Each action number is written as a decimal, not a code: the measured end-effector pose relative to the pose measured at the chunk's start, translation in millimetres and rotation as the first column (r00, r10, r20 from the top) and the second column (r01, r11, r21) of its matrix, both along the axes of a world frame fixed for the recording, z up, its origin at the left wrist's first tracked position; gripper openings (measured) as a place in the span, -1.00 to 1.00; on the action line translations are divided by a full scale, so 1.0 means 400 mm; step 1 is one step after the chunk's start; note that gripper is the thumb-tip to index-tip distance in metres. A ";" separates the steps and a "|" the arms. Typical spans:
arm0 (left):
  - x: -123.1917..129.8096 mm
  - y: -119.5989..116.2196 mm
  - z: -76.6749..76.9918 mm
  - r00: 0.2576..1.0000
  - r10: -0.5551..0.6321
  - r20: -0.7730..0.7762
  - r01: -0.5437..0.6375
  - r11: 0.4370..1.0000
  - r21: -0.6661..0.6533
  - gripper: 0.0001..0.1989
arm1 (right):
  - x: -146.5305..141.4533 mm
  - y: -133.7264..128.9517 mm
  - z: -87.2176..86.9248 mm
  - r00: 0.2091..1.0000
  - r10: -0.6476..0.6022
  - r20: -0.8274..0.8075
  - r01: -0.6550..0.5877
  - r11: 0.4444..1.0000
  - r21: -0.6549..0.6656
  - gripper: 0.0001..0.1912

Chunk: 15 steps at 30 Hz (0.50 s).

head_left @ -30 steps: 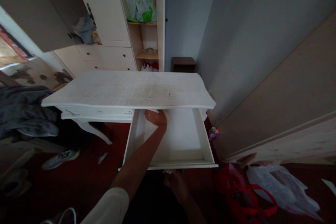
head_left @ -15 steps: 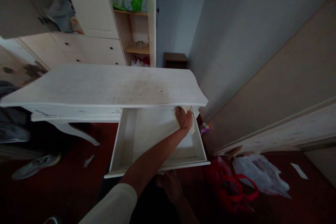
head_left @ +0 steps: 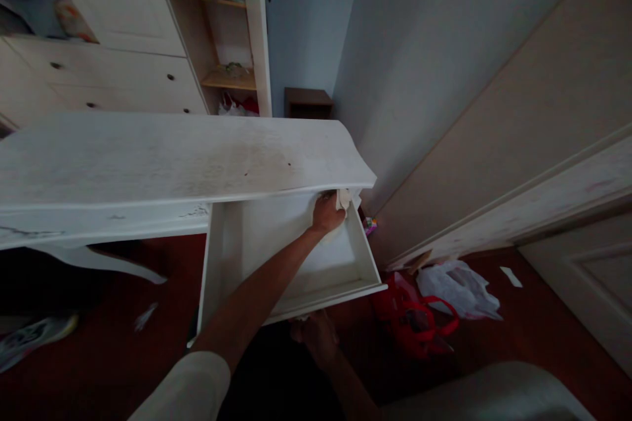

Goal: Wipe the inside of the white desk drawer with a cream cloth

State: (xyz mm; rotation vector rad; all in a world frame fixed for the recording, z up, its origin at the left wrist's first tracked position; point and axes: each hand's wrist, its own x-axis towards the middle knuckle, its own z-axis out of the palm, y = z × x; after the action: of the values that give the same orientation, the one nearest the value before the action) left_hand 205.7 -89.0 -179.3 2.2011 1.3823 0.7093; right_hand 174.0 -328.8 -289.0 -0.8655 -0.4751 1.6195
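Observation:
My left hand (head_left: pixel 328 213) reaches into the far right corner of a white drawer (head_left: pixel 232 256), pressing a cream cloth (head_left: pixel 342 202) against the inner wall. Part of the cloth is hidden under the fingers. The drawer is pulled out from a white table (head_left: pixel 207 158) with dark smudges on its top. Below the drawer's front edge, my right hand (head_left: pixel 318 337) is closed against the front panel, in shadow. Its fingertips are partly hidden, and it seems to hold the drawer there.
Behind the table stands a white cabinet (head_left: pixel 123 82) with open shelves. A small brown box-like unit (head_left: pixel 309 95) sits by the wall. On the red floor lie a red bag (head_left: pixel 407 322), a white plastic bag (head_left: pixel 461 289) and, at left, a shoe (head_left: pixel 37 339).
My left hand with the cloth has gone deeper into the drawer's far right corner. The camera view has shifted right, and a pale rounded shape now shows at the bottom right.

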 end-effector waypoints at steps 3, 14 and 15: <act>-0.026 -0.038 0.003 0.988 -0.124 -0.087 0.122 0.992 -0.037 -0.62 | -0.002 0.001 0.002 1.000 -0.011 0.000 0.011 1.000 -0.006 -0.64; -0.039 -0.255 0.004 0.821 -0.526 -0.221 0.485 0.848 -0.214 -0.70 | -0.010 0.002 -0.008 0.998 -0.071 0.002 0.071 0.998 -0.003 -0.64; -0.041 -0.254 0.000 0.795 -0.571 -0.207 0.518 0.815 -0.259 -0.70 | -0.012 0.001 -0.009 0.997 -0.076 -0.001 0.076 0.997 -0.002 -0.64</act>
State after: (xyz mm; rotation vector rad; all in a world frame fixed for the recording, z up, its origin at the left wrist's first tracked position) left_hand 189.2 -190.6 -179.3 2.4284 0.7914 0.0528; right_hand 169.4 -328.3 -292.6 -0.8739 -0.4356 1.5512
